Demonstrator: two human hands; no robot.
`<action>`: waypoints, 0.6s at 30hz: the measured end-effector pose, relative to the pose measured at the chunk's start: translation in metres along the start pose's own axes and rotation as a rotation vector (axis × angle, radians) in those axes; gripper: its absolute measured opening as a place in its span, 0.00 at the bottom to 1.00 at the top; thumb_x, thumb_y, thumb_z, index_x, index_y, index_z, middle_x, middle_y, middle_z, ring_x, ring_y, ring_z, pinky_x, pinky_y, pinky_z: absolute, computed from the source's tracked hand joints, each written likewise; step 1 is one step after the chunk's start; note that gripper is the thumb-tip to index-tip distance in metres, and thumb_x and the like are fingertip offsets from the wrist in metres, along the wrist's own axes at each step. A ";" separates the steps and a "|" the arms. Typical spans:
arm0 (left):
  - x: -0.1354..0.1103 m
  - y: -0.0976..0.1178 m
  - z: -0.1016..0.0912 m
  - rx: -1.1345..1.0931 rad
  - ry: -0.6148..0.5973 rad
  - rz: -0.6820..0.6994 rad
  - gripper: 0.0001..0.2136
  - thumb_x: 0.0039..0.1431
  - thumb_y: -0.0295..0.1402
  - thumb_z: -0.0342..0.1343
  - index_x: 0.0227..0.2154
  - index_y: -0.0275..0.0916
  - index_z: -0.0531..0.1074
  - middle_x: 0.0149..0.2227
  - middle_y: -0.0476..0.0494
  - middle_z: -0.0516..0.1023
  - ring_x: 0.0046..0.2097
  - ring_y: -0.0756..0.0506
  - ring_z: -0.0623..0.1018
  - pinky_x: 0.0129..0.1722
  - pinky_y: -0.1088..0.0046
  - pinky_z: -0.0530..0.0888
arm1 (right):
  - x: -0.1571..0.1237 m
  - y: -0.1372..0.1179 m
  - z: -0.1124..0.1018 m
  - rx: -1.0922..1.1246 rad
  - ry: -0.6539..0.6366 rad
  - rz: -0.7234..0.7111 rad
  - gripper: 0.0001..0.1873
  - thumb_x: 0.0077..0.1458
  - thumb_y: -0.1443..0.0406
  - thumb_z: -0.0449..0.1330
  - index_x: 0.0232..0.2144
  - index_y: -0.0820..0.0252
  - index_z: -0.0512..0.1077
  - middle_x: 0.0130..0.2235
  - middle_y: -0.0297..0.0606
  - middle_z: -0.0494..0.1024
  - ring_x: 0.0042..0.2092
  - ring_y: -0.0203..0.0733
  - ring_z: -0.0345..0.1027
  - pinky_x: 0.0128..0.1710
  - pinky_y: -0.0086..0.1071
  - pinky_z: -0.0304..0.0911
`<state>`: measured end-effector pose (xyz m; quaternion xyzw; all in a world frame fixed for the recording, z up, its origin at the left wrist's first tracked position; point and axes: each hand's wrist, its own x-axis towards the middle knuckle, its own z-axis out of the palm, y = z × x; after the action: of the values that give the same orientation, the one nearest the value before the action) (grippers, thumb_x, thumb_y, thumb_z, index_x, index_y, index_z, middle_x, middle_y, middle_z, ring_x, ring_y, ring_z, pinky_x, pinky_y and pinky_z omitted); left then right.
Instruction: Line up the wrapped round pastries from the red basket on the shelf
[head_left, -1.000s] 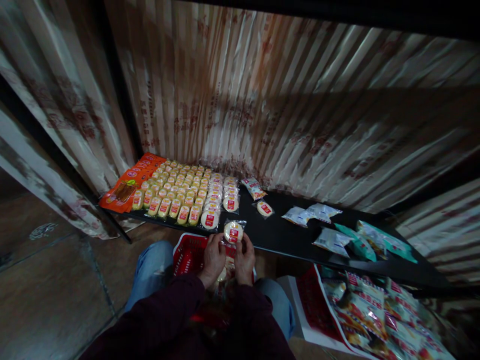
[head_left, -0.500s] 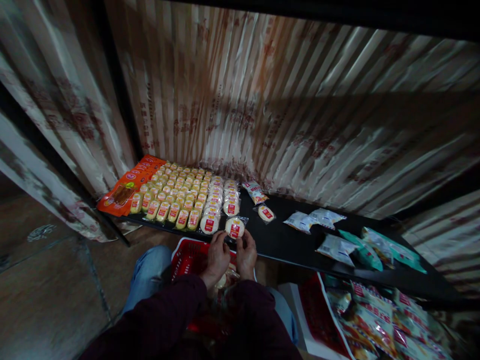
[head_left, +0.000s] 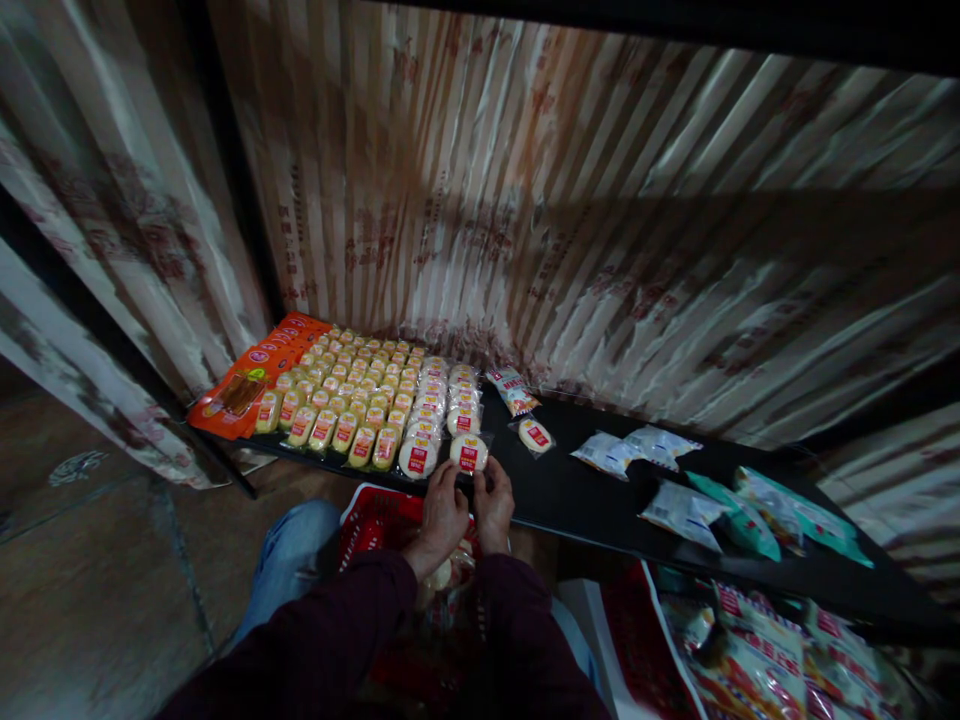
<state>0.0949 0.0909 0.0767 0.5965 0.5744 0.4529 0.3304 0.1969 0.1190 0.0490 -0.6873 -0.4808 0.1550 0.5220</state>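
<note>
A round pale cake in a clear wrapper with a red label [head_left: 469, 453] lies at the front edge of a black shelf [head_left: 592, 482], at the near end of a column of like cakes. My left hand [head_left: 442, 512] and my right hand [head_left: 493, 502] both pinch its near wrapper edge, fingers closed. Rows of smaller yellow wrapped cakes [head_left: 351, 395] fill the shelf to the left.
Orange packets [head_left: 255, 372] lie at the shelf's far left. One loose round cake [head_left: 535, 435], white packets [head_left: 634, 447] and green packets [head_left: 739, 505] lie to the right. A red basket [head_left: 379, 520] sits on my lap. Red-and-white packets [head_left: 757, 640] fill a box at lower right.
Both hands have carried the wrapped round cake from above my lap forward onto the shelf's front edge, at the end of the right-hand column.
</note>
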 end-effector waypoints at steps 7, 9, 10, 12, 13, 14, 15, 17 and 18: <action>0.004 -0.002 0.003 0.001 -0.053 -0.019 0.24 0.48 0.18 0.47 0.50 0.31 0.70 0.56 0.32 0.69 0.60 0.42 0.67 0.63 0.62 0.62 | 0.004 0.008 0.007 0.009 -0.047 0.057 0.24 0.48 0.58 0.51 0.44 0.65 0.72 0.45 0.51 0.77 0.46 0.48 0.70 0.49 0.43 0.64; 0.004 -0.005 0.004 -0.002 -0.058 -0.011 0.25 0.47 0.17 0.47 0.50 0.32 0.70 0.57 0.34 0.69 0.60 0.43 0.67 0.63 0.62 0.62 | 0.006 0.008 0.007 0.025 -0.044 0.060 0.23 0.48 0.59 0.51 0.44 0.64 0.72 0.45 0.50 0.77 0.45 0.48 0.70 0.49 0.42 0.64; 0.005 -0.007 0.004 -0.005 -0.060 -0.009 0.25 0.46 0.17 0.47 0.50 0.33 0.70 0.57 0.35 0.69 0.60 0.43 0.67 0.63 0.62 0.62 | 0.006 0.007 0.007 0.032 -0.043 0.058 0.23 0.48 0.59 0.51 0.44 0.64 0.72 0.45 0.50 0.77 0.45 0.47 0.70 0.49 0.41 0.64; 0.005 -0.009 0.006 -0.004 -0.068 -0.010 0.26 0.46 0.16 0.47 0.51 0.34 0.70 0.57 0.35 0.69 0.60 0.43 0.67 0.63 0.61 0.62 | 0.008 0.006 0.007 0.040 -0.043 0.058 0.23 0.48 0.59 0.52 0.44 0.64 0.72 0.46 0.50 0.77 0.45 0.47 0.70 0.49 0.41 0.64; 0.005 -0.010 0.007 0.000 -0.073 -0.010 0.26 0.47 0.16 0.46 0.51 0.33 0.70 0.57 0.35 0.69 0.61 0.43 0.67 0.63 0.61 0.62 | 0.009 0.005 0.008 0.041 -0.043 0.060 0.24 0.47 0.59 0.52 0.44 0.64 0.72 0.46 0.50 0.77 0.46 0.48 0.70 0.50 0.41 0.63; 0.005 -0.011 0.007 0.006 -0.081 -0.009 0.26 0.47 0.16 0.46 0.51 0.33 0.69 0.58 0.34 0.68 0.61 0.42 0.66 0.63 0.60 0.62 | 0.010 0.005 0.009 0.040 -0.044 0.063 0.24 0.47 0.59 0.52 0.44 0.65 0.72 0.45 0.50 0.77 0.45 0.48 0.70 0.50 0.42 0.63; 0.005 -0.011 0.008 0.012 -0.087 -0.007 0.26 0.47 0.16 0.46 0.52 0.32 0.69 0.58 0.33 0.67 0.61 0.42 0.66 0.63 0.60 0.62 | 0.011 0.004 0.009 0.040 -0.045 0.066 0.24 0.47 0.59 0.52 0.44 0.65 0.72 0.45 0.50 0.77 0.45 0.48 0.70 0.50 0.42 0.64; 0.006 -0.010 0.009 0.023 -0.099 0.002 0.26 0.48 0.17 0.46 0.52 0.31 0.69 0.59 0.32 0.66 0.61 0.42 0.66 0.63 0.60 0.62 | 0.013 0.004 0.012 0.041 -0.044 0.070 0.24 0.47 0.59 0.52 0.44 0.65 0.72 0.45 0.51 0.77 0.45 0.47 0.71 0.49 0.42 0.64; 0.007 -0.009 0.010 0.028 -0.106 0.010 0.26 0.48 0.17 0.46 0.52 0.31 0.69 0.59 0.32 0.66 0.62 0.42 0.65 0.63 0.60 0.62 | 0.014 0.004 0.013 0.048 -0.046 0.070 0.24 0.47 0.59 0.52 0.44 0.65 0.71 0.45 0.50 0.77 0.44 0.47 0.71 0.49 0.42 0.64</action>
<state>0.1002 0.1002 0.0658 0.6270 0.5595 0.4142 0.3497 0.1967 0.1373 0.0439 -0.6873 -0.4643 0.2003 0.5214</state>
